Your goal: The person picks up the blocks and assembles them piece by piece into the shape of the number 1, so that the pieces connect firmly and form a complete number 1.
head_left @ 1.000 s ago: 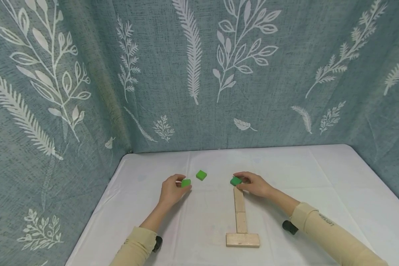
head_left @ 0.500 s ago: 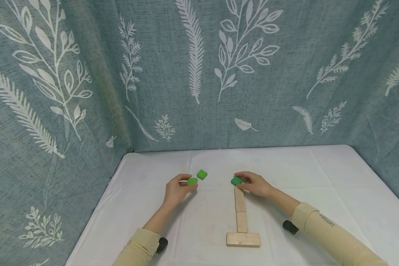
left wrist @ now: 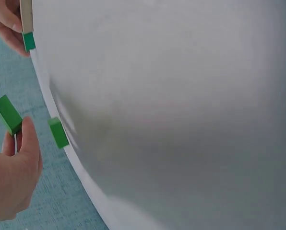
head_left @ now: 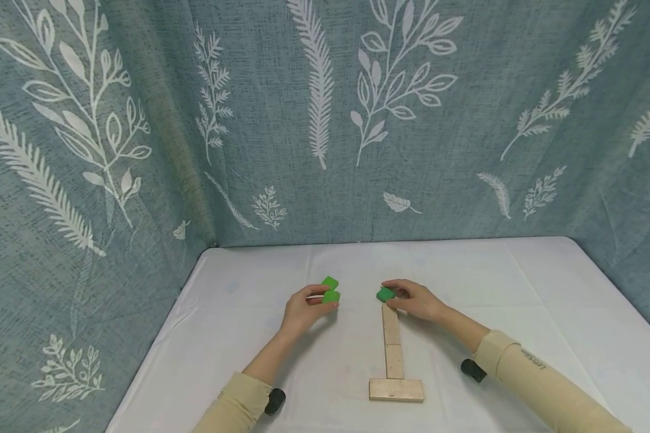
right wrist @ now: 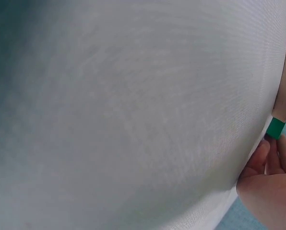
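My left hand (head_left: 303,311) pinches a light green block (head_left: 331,297) between thumb and fingers, raised above the table in the left wrist view. Just behind it in the head view lies a second light green block (head_left: 330,282) on the tabletop. My right hand (head_left: 418,300) holds a darker green block (head_left: 385,294) at the far end of a row of wooden blocks (head_left: 390,325). In the right wrist view that green block (right wrist: 276,128) sits right against the end of the wooden piece, with fingers around it.
The row runs toward me and meets a wooden block (head_left: 396,390) laid crosswise, forming an upside-down T. A white cloth covers the table (head_left: 493,282). A patterned blue-grey curtain (head_left: 281,120) stands behind and at the sides.
My left hand has moved to the right with its light green block, now in front of the lying one. The right hand and its block have stayed in place.
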A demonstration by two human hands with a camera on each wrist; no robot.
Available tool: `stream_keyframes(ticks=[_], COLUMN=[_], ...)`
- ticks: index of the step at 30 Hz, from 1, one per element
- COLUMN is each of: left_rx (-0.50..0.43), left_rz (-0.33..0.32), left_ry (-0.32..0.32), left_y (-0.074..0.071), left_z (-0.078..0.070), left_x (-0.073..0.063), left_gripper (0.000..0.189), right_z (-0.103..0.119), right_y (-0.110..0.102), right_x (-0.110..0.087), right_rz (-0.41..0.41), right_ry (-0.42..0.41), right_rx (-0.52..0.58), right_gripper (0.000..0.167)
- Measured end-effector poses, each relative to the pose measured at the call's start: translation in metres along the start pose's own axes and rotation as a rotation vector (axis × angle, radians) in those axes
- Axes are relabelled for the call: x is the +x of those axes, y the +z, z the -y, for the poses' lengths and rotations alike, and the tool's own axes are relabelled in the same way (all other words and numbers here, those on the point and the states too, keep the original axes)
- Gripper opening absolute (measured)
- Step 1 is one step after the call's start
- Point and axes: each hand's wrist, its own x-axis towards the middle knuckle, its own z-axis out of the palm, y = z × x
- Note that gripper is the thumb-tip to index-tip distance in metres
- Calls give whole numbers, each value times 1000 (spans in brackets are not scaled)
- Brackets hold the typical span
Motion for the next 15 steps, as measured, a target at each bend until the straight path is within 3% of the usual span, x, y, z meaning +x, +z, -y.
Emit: stream_keyframes(ticks=[15], left_rx=[-7], left_rz=[65], left_ry=[44], left_y=[27], left_z=[-8], left_x=[4], left_gripper=[41], right_z=[0], right_y=[0], right_x=[1], right_rz=[-7], right_ry=[8], right_rx=[-17], right_gripper=[46])
